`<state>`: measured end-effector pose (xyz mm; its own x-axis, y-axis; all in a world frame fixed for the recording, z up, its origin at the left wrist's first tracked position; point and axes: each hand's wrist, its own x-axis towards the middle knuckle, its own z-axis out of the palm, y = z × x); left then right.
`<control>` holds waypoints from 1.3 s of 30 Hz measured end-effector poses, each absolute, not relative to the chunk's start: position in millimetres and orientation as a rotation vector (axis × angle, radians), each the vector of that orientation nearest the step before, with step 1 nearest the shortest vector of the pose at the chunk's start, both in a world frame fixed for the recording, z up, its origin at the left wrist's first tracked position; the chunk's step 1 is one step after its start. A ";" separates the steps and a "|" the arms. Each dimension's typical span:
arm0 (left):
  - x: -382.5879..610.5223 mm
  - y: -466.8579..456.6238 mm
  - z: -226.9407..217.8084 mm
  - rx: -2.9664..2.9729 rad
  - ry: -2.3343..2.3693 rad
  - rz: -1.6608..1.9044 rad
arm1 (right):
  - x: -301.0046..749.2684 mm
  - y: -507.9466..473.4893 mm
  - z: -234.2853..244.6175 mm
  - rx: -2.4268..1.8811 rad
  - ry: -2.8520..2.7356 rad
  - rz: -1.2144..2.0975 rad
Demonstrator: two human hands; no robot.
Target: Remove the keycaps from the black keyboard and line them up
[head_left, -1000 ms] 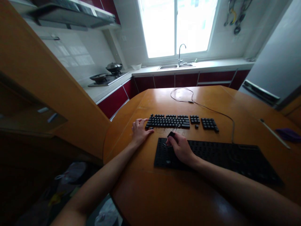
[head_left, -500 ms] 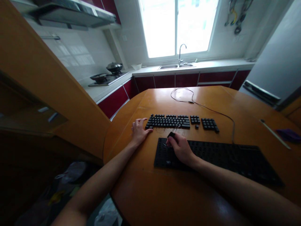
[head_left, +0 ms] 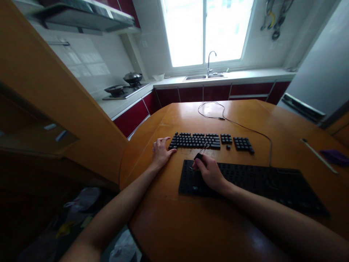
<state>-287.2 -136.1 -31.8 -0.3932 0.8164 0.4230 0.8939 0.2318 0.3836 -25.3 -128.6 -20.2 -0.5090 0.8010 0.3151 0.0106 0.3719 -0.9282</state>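
On the table, black keycaps [head_left: 199, 141] lie in keyboard order. My left hand [head_left: 161, 153] rests at their left end, thumb and fingers apart, the thumb close to the lower left caps. In my right hand [head_left: 209, 171] is a keycap puller [head_left: 198, 156] with a black handle and thin wire loops that point toward the caps. This hand is closed over the left part of a black keyboard base [head_left: 253, 182] stripped of most of its caps. One cap [head_left: 195, 188] sits near the base's lower left corner. Whether the wires hold a cap is too small to tell.
The keyboard's cable [head_left: 245, 127] runs from the base to a loop at the table's far side. A thin pale stick [head_left: 319, 155] and a purple cloth-like item [head_left: 335, 156] lie at the right. A wooden panel [head_left: 68, 91] stands left of the table [head_left: 169, 225].
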 end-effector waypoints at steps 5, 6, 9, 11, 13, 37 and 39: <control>-282.6 -132.5 -32.7 -1.670 -2.350 -0.834 | -25.4 -129.0 -18.8 -0.709 -1.809 1.224; -280.5 -130.7 -32.6 -1.655 -2.350 -0.819 | -25.4 -128.9 -18.6 -0.710 -1.813 1.228; -273.3 -124.8 -31.7 -1.602 -2.351 -0.771 | -25.2 -128.6 -18.7 -0.716 -1.820 1.234; -269.4 -122.0 -30.9 -1.587 -2.358 -0.738 | -24.9 -128.4 -19.0 -0.717 -1.818 1.229; -267.4 -120.9 -30.4 -1.587 -2.371 -0.710 | -24.8 -128.5 -19.1 -0.715 -1.816 1.221; -274.4 -122.2 -32.3 -1.593 -2.430 -0.735 | -24.1 -128.9 -17.8 -0.709 -1.823 1.210; -284.0 -126.7 -34.5 -1.603 -2.453 -0.772 | -23.9 -128.8 -18.1 -0.712 -1.822 1.205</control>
<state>-284.0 -126.7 -34.5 -0.4356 0.8257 0.3585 0.8821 0.3124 0.3525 -23.9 -128.8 -18.1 -0.5044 0.8011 0.3222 0.0174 0.3825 -0.9238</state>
